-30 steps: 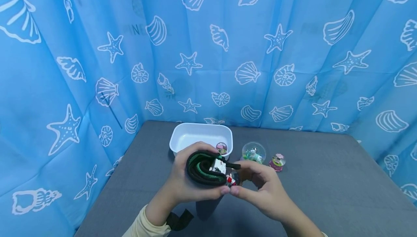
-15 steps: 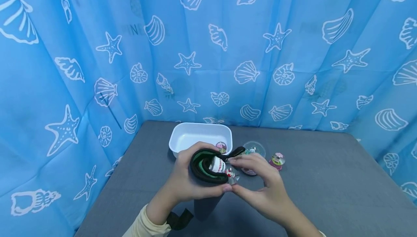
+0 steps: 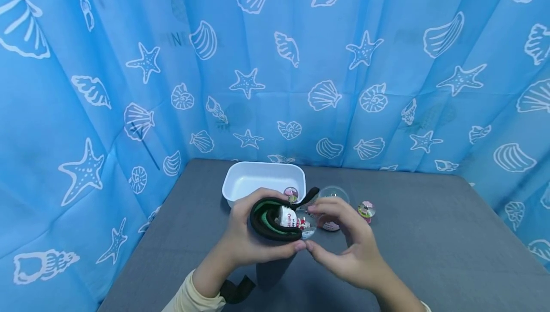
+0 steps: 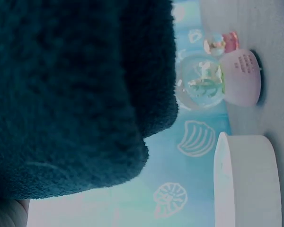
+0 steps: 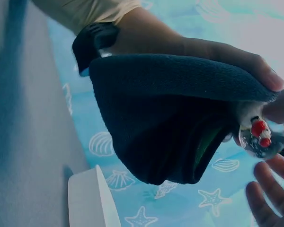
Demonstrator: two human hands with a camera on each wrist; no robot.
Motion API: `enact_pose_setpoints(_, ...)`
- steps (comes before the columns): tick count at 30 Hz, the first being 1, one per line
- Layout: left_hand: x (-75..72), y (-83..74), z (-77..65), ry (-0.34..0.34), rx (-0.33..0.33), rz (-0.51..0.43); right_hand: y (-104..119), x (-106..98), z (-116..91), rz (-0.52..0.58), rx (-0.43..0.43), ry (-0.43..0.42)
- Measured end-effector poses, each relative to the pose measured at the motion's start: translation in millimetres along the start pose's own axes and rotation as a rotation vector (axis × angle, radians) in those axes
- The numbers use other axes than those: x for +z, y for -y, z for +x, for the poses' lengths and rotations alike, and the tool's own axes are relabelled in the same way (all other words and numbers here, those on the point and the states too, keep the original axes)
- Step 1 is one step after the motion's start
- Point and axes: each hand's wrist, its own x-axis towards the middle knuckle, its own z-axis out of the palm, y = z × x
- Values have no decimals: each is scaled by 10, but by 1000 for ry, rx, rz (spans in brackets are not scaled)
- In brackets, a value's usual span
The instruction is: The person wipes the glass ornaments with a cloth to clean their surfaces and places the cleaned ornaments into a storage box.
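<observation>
In the head view my left hand grips a folded dark cloth with a green inner side. The cloth wraps round the white lettered base of a small snow globe. The globe's clear dome, with a red and white figure inside, sticks out to the right. My right hand holds that dome between thumb and fingers. In the right wrist view the thumb lies over the globe while other fingers spread below it. The cloth fills much of the left wrist view.
A white tub stands behind the hands, a small pink globe showing at its near right corner. Right of it are a larger snow globe on a pink base and a small one. A shell-patterned curtain backs the grey table.
The small snow globe has turned in the hands, so the lettering on its base now shows. My right fingers have shifted on the dome, and the cloth's loose end has swung upward.
</observation>
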Motion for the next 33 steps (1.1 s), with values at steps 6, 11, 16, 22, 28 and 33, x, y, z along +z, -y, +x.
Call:
enact_pose_setpoints(6, -9, 13, -9, -28, 28, 3, -15, -64, 12, 204, 280, 133)
enact_pose_setpoints(11, 2, 11, -2, -11, 26, 11, -18, -60, 19, 275, 315, 178)
enact_pose_setpoints(16, 4, 11, 1, -4, 29, 7, 13, -58, 14, 193, 320, 141)
enact_pose_setpoints(22, -10, 5, 5, -6, 26, 4, 26, -31, 3, 126, 276, 109)
enact_pose_setpoints(28, -29, -5, 6, 0, -6, 0, 42, 3, -18, 17, 215, 39)
enact_pose_setpoints(33, -47, -5, 6, 0, -28, -15, 29, 27, -25, -42, 89, -13)
